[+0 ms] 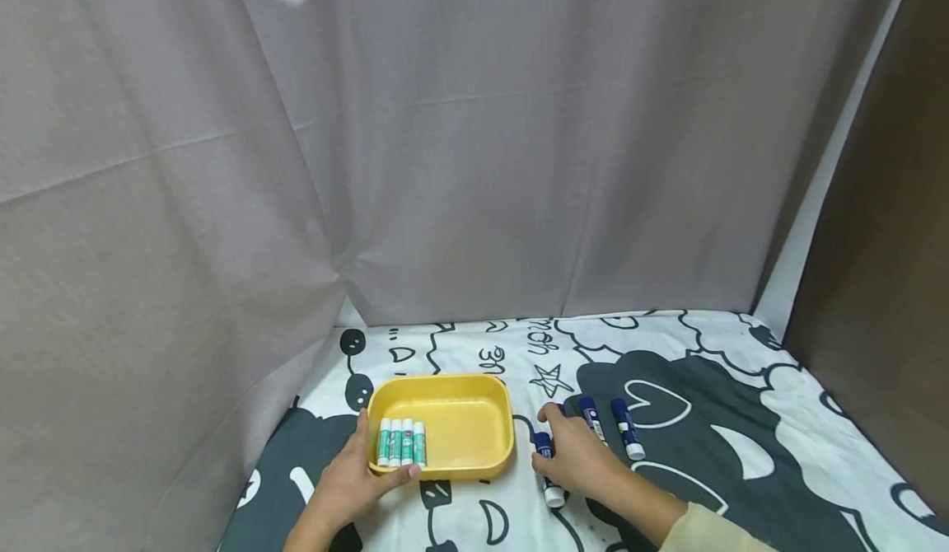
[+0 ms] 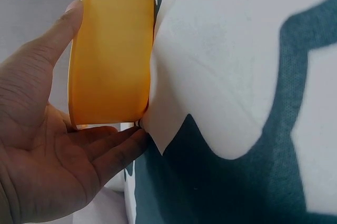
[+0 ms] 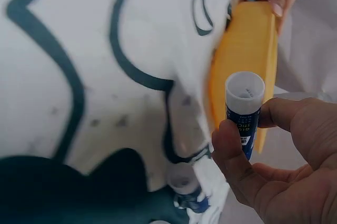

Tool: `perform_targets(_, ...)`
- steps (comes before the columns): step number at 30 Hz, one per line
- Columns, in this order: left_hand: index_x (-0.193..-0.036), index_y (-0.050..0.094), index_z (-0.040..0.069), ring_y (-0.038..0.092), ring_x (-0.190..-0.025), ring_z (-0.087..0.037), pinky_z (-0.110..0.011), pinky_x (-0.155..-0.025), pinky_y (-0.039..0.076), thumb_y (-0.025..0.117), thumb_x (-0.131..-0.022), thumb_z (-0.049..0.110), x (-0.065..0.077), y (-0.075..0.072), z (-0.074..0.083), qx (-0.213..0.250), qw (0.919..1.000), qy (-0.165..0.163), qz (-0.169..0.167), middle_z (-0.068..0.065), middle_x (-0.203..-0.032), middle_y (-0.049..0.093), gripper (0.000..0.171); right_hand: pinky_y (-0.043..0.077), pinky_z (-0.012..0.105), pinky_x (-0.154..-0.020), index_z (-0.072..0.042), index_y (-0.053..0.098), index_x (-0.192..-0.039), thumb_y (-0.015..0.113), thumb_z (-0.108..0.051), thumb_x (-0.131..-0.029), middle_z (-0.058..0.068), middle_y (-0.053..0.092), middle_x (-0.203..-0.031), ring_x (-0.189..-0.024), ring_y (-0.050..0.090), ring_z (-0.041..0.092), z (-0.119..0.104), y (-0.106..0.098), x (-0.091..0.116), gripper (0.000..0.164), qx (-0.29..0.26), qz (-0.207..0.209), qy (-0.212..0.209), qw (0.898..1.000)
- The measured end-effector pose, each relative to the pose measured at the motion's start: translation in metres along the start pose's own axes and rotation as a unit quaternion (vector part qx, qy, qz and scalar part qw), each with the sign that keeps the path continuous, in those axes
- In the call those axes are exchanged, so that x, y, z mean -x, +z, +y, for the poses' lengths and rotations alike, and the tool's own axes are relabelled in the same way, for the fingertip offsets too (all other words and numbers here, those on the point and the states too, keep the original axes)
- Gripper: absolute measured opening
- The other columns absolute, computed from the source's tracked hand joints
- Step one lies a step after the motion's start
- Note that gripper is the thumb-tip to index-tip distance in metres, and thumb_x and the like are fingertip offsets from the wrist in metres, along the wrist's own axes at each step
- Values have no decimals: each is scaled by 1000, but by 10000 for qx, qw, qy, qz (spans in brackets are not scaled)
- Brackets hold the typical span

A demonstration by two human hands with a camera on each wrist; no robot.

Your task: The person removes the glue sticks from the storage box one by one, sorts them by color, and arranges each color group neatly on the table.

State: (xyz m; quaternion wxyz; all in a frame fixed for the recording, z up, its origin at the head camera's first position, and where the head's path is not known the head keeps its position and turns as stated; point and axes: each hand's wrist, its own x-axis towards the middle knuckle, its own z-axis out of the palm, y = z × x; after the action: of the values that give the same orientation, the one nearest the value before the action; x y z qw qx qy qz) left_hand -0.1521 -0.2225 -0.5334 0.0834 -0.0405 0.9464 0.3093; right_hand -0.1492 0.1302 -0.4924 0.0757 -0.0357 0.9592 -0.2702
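Observation:
My left hand (image 1: 347,486) grips the yellow tray (image 1: 474,445) at its near left corner, the thumb on the front rim. In the left wrist view, the fingers reach to the tray's (image 2: 113,50) lower edge. Several small green-and-white tubes (image 1: 401,442) stand side by side inside the tray at the left. To the right of the tray, my right hand (image 1: 582,457) pinches a blue glue stick (image 3: 243,124) with a white end. Two more blue glue sticks, one nearer (image 1: 591,417) and one farther right (image 1: 627,430), lie beyond this hand. Another blue piece behind the fingers is mostly hidden.
A black-and-white patterned cloth (image 1: 474,519) covers the surface. Grey curtain fabric (image 1: 474,165) hangs behind and on the left. A brown panel (image 1: 882,288) rises along the right side.

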Motion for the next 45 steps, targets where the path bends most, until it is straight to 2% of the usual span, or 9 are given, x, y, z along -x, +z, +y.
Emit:
perform_targets(8, -177, 7, 3, 52, -151, -56, -73, -118, 47, 87, -75, 82, -3, -1, 0, 0, 10000, -21, -1, -30, -176, 36, 152, 49, 30, -55, -10, 61, -130, 93, -23, -88, 2, 62, -81, -70, 59, 17, 9, 10, 6, 54, 125, -169, 250, 9995)
perform_targets(13, -178, 7, 4, 55, -148, -55, -74, -116, 49, 87, -76, 81, -4, -2, -1, 9, 10000, 32, 29, -29, -175, 39, 151, 52, 32, -60, -11, 61, -125, 94, -22, -86, 2, 64, -85, -74, 61, 16, 15, 12, 7, 52, 173, -144, 194, 9996)
perform_targets(18, -178, 8, 5, 56, -147, -55, -74, -115, 49, 87, -76, 82, -2, -2, 0, 0, 10000, 39, 49, -29, -174, 41, 150, 48, 31, -58, -13, 61, -122, 95, -21, -85, 1, 61, -81, -71, 58, 16, 19, 12, 11, 51, 162, -53, 122, 9998)
perform_targets(25, -178, 8, 4, 55, -148, -55, -73, -116, 49, 87, -77, 81, 0, -3, -1, 26, 9999, 128, 67, -29, -175, 39, 149, 51, 33, -61, -13, 62, -123, 94, -20, -85, 2, 64, -85, -72, 59, 16, 24, 4, 18, 50, 78, -100, 207, 9997)
perform_targets(31, -177, 7, 3, 53, -150, -55, -72, -118, 49, 87, -77, 80, 1, -3, -1, -6, 9999, 112, 40, -30, -175, 38, 150, 54, 35, -64, -12, 62, -118, 94, -13, -82, 2, 69, -85, -73, 61, 14, 35, -2, 27, 48, -7, 103, -73, 9999)
perform_targets(37, -177, 7, 2, 53, -151, -55, -72, -118, 49, 87, -77, 81, 2, -2, -2, -15, 9999, 112, 44, -30, -175, 38, 150, 50, 28, -56, -11, 61, -116, 90, -9, -81, 0, 66, -77, -64, 59, 12, 49, -8, 35, 45, -104, 200, -236, 9995)
perform_targets(41, -177, 8, 2, 52, -151, -56, -72, -118, 48, 87, -76, 81, 2, -1, -1, -20, 10000, 62, 39, -31, -175, 37, 150, 48, 27, -51, -10, 62, -118, 88, -8, -83, -1, 65, -72, -60, 60, 12, 57, -16, 38, 44, -212, 135, 19, 9997)
perform_targets(45, -177, 8, 1, 51, -151, -56, -73, -118, 47, 87, -76, 81, 1, 0, 0, -31, 10000, 26, 33, -31, -175, 36, 151, 48, 28, -50, -8, 63, -121, 89, -10, -83, -1, 63, -71, -59, 59, 13, 66, -25, 40, 46, -155, 244, 251, 9993)
